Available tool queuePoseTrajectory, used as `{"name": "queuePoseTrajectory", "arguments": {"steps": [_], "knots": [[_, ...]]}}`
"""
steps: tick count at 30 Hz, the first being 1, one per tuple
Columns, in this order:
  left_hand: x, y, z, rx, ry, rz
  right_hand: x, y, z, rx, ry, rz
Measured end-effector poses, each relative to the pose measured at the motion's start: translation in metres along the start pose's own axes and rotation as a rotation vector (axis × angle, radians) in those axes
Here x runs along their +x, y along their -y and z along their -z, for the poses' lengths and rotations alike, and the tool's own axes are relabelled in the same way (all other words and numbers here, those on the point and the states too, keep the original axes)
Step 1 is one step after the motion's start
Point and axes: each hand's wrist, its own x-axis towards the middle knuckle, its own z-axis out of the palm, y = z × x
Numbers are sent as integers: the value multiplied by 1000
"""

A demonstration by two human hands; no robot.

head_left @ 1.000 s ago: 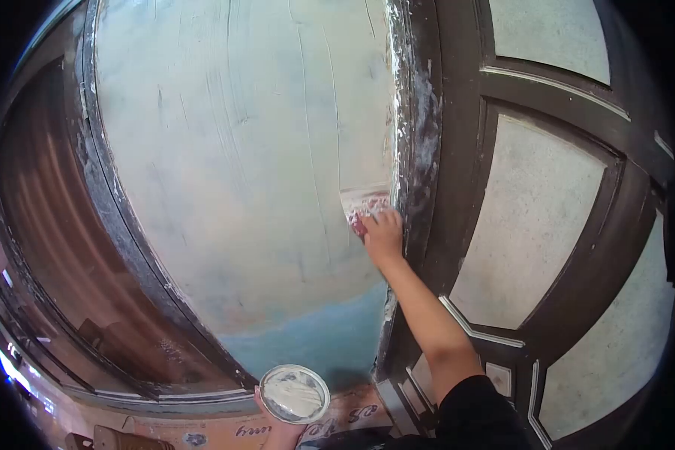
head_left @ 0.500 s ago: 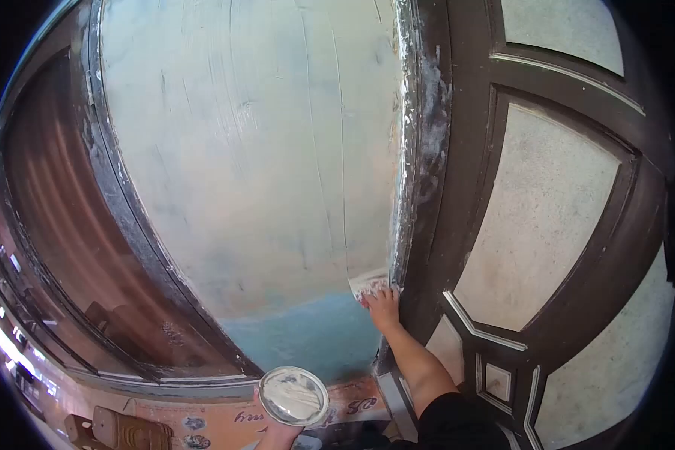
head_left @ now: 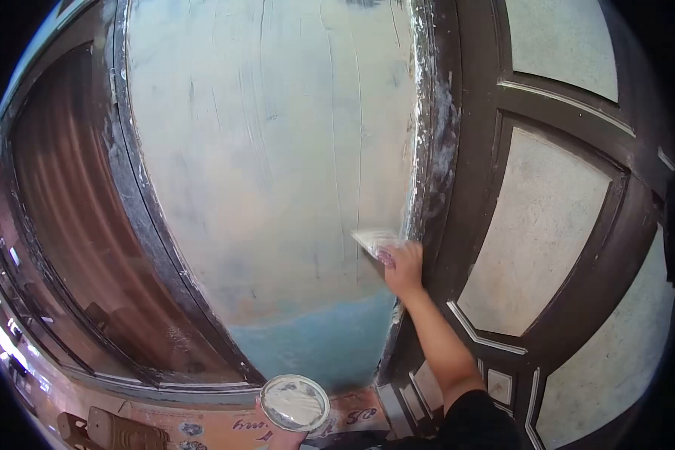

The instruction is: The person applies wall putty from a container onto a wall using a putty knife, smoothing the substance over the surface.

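Note:
A broad putty knife (head_left: pixel 373 241), its blade smeared with white putty, is in the closed fingers of my right hand (head_left: pixel 404 268). The blade overlaps the lower right of a pale, streaked wall panel (head_left: pixel 277 187), above its blue-green bottom band (head_left: pixel 315 337). Down at the bottom centre, my left hand (head_left: pixel 285 438) grips a round tub (head_left: pixel 265 418) from below and the side. White putty (head_left: pixel 296 401) lies inside the tub, spread unevenly.
Rough, flaking dark frame strips (head_left: pixel 420 142) border the panel. To the right stands a dark brown door (head_left: pixel 476 187) with pale inset panels. A glazed section with a brown curtain (head_left: pixel 67 202) is on the left. Brown chairs (head_left: pixel 120 429) stand on the orange patterned floor covering (head_left: pixel 225 424).
My right hand has moved up the panel with the putty knife, from the edge of the blue-green band. The view has shifted slightly; the tub stays nearly in place.

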Motion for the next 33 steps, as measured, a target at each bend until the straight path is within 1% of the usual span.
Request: {"name": "queuePoseTrajectory", "arguments": {"steps": [2, 3, 4, 5, 6, 7, 8, 12, 13, 15, 16, 19, 23, 25, 26, 28, 29, 33], "knots": [[1, -1, -4, 32, -95, -59, 67, 2, 11, -24, -124, 87], [3, -1, -5, 32, -90, -60, 104, 4, 21, -26, -184, 123], [7, -2, -6, 33, -85, -58, 138, 4, 32, -89, -189, 138], [12, -2, -7, 35, -79, -55, 175, 8, 43, -63, -224, 108], [16, -3, -8, 38, -75, -52, 212, 0, 48, -103, -320, 225], [22, -3, -10, 42, -69, -50, 246, 0, 57, -184, -372, 229], [29, -4, -12, 44, -63, -50, 284, 4, 69, -112, -395, 222], [69, -7, -26, 49, -27, -63, 417, -10, 88, -242, -547, 356], [79, -6, -28, 46, -21, -65, 442, -9, 93, -239, -553, 364], [94, -2, -32, 36, -19, -67, 476, -4, 98, -337, -417, 256], [100, 1, -33, 32, -21, -69, 485, -2, 97, -331, -417, 262], [112, 3, -33, 28, -35, -68, 495, -1, 87, -283, -302, 210], [118, 6, -26, 27, -64, -38, 472, -11, 67, -272, -231, 211], [116, 8, -22, 32, -81, -7, 452, -42, 52, -341, -363, 467], [111, 9, -19, 32, -94, 12, 437, -48, 48, -347, -347, 459], [102, 10, -14, 32, -113, 41, 402, -50, 43, -405, -276, 361], [100, 11, -13, 30, -116, 53, 387, -52, 38, -412, -319, 380], [92, 14, -13, 35, -119, 109, 321, -38, 24, -420, -264, 290]]}}
